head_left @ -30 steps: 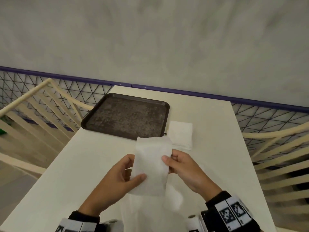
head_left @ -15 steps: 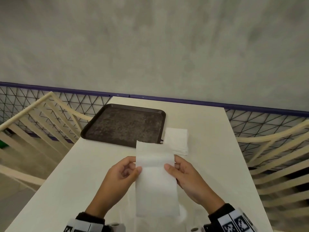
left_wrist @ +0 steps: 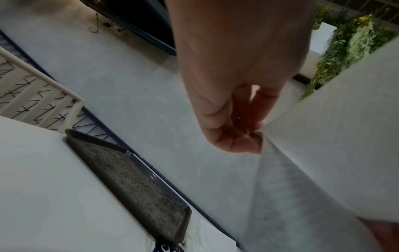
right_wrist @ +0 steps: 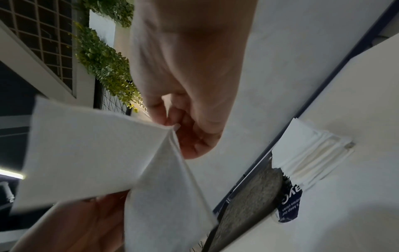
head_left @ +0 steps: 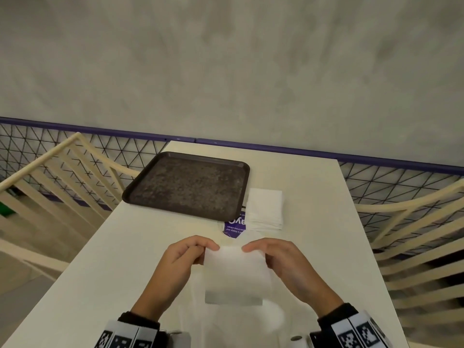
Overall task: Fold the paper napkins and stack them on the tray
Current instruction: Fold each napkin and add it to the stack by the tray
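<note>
I hold one white paper napkin (head_left: 236, 275) above the near part of the table, doubled over so two layers hang down. My left hand (head_left: 187, 257) pinches its upper left corner, and my right hand (head_left: 276, 257) pinches its upper right corner. The left wrist view shows the thumb and fingertips (left_wrist: 248, 141) closed on the napkin (left_wrist: 323, 153) at the fold. In the right wrist view the fingers (right_wrist: 190, 136) pinch the napkin (right_wrist: 97, 145) the same way. The dark brown tray (head_left: 187, 184) lies bare at the far left of the table. A stack of white napkins (head_left: 266, 209) sits just right of it.
A purple printed sticker or card (head_left: 234, 226) lies between the tray and the napkin stack. The white table (head_left: 313, 247) is flanked by cream slatted chair backs (head_left: 50, 177) on both sides. A purple-railed wire mesh fence (head_left: 376, 169) and a grey wall stand behind it.
The napkin was held upright and partly unfolded; its top edge has come down toward me, so it now hangs doubled and shorter. Both hands shifted to its upper corners.
</note>
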A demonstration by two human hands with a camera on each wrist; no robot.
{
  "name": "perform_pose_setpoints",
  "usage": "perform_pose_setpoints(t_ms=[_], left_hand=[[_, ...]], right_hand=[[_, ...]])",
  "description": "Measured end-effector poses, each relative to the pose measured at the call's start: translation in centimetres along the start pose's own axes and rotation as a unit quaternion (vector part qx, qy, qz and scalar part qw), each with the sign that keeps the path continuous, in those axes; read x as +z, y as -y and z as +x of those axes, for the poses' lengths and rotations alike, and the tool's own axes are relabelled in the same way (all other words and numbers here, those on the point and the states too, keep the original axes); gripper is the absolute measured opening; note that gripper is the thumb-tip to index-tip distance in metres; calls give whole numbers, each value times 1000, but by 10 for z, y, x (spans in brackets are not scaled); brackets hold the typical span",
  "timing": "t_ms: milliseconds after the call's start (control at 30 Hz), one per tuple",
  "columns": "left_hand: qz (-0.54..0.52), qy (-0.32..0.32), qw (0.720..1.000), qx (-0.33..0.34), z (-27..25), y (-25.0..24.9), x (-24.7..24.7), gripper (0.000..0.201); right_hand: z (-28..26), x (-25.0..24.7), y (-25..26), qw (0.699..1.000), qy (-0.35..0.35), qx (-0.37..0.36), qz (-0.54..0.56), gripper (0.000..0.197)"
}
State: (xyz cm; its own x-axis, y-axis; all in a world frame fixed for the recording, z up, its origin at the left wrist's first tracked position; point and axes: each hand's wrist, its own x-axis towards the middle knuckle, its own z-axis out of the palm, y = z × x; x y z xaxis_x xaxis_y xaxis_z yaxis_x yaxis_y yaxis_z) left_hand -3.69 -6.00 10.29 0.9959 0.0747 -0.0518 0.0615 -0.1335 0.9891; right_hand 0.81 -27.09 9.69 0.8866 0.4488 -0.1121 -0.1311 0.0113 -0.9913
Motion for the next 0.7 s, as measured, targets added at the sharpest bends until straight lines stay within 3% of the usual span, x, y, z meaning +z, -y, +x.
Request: perform_pose_setpoints(t_ms=[133,233,400,533,700], left_hand=[[70,2,997,32,1,3,2,15],[213,16,975,63,3,7,4,16],[313,47,939,135,3,9,11,8],[329,46,926,178,2,12,18,28],[339,33,919,199,-3,9,18,38]], right_hand=[[2,-2,-12,993,-11,-27,-114,29],[0,-1,-13,989,-13,-46,-143,30],[-2,7,-10,964,-4,-57,-259,19],[0,14,-9,954,-18,-83,-289,6],[-5,13,-11,950,-22,-100,-297,9]])
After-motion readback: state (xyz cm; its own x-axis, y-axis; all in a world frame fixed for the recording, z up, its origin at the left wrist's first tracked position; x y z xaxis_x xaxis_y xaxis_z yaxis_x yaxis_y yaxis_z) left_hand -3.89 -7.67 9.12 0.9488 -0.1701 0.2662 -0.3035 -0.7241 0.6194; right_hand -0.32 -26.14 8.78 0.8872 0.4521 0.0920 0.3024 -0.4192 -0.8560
